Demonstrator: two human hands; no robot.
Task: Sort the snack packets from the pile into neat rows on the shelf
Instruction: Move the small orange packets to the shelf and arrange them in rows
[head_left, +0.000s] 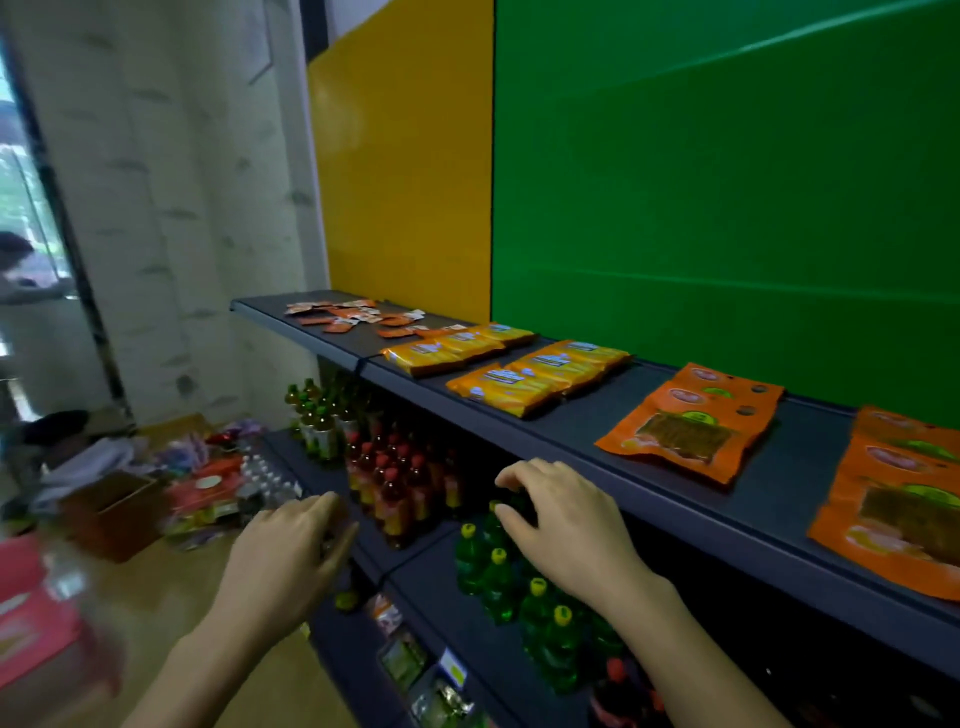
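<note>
Fingers (511, 475), right hand (566, 525), below shelf (582, 436) edge.

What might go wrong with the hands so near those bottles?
The right hand hangs just over the green bottles; a bump might tip some. The small packets lie loose near the left end of the top shelf, so a hasty grab might knock a few off.

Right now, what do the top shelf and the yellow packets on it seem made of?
Top shelf: likely painted metal, dark matte grey, thin rigid front lip. Yellow packets: likely glossy plastic film, soft pillow shape with printed faces; blur leaves both open.
</note>
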